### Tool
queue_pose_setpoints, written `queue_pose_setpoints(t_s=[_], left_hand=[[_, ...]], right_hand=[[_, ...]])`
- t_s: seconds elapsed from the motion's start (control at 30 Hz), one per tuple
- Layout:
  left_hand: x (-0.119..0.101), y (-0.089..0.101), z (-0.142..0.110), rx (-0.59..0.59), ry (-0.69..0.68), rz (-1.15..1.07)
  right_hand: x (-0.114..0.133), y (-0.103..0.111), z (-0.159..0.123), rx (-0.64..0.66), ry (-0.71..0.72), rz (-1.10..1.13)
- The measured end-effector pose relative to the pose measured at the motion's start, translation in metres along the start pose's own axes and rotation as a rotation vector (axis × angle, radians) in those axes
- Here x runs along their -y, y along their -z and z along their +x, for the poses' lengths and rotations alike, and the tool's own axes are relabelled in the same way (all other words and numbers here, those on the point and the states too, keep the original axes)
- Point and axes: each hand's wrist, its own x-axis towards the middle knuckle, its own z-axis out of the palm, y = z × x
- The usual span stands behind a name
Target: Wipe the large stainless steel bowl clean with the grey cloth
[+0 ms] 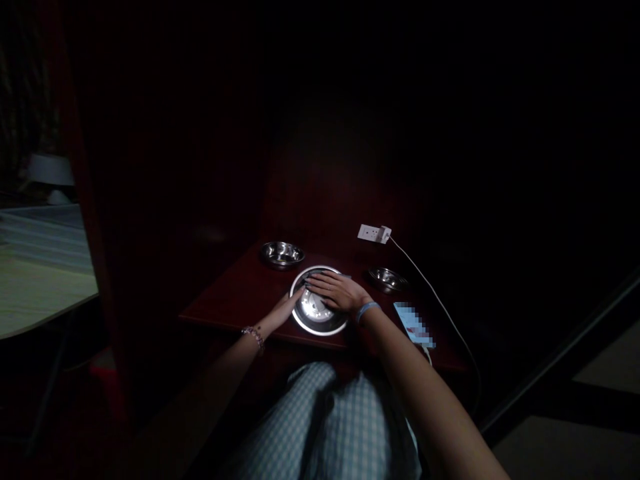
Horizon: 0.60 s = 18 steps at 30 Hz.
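Note:
A shiny steel bowl point(316, 329) with a pale rim stands near the front edge of the dark red table, right before me. My right hand point(337, 290) lies across its upper right part, fingers stretched out flat and pointing left. From the left, my left hand point(289, 308) reaches over the rim, its fingers straight and meeting the right fingertips inside the bowl. Something dark grey shows by the fingertips; I cannot make it out. Whether either palm presses on the metal is hidden.
Two smaller steel bowls stand behind, one at the left point(283, 256) and one at the right point(387, 280). A phone point(414, 325) with a blurred screen lies at the right. A white cable point(430, 287) runs from a wall socket point(369, 233). The surroundings are dark.

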Motion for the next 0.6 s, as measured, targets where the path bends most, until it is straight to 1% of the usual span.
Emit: queue_pose_setpoints(t_s=[0.1,0.2,0.27,0.37,0.43,0.6], left_hand=[[0.002,0.001,0.002,0.018,0.027,-0.044],[0.002,0.001,0.003,0.034,0.029,-0.033],[0.002,0.001,0.003,0.048,0.034,-0.023],[0.005,0.002,0.006,0.112,0.033,-0.052],[0.008,0.003,0.009,0.130,0.025,-0.073],[0.012,0.007,0.011,0.131,0.072,-0.065]], right_hand=[[0.009,0.005,-0.002,0.041,-0.098,0.026],[0.015,0.008,-0.009,0.106,-0.229,0.021],[0.018,0.008,-0.015,0.122,-0.291,0.012],[0.023,0.006,-0.024,0.120,-0.323,0.004],[0.028,0.003,-0.029,0.093,-0.338,-0.025],[0.038,0.001,-0.034,0.079,-0.347,-0.093]])
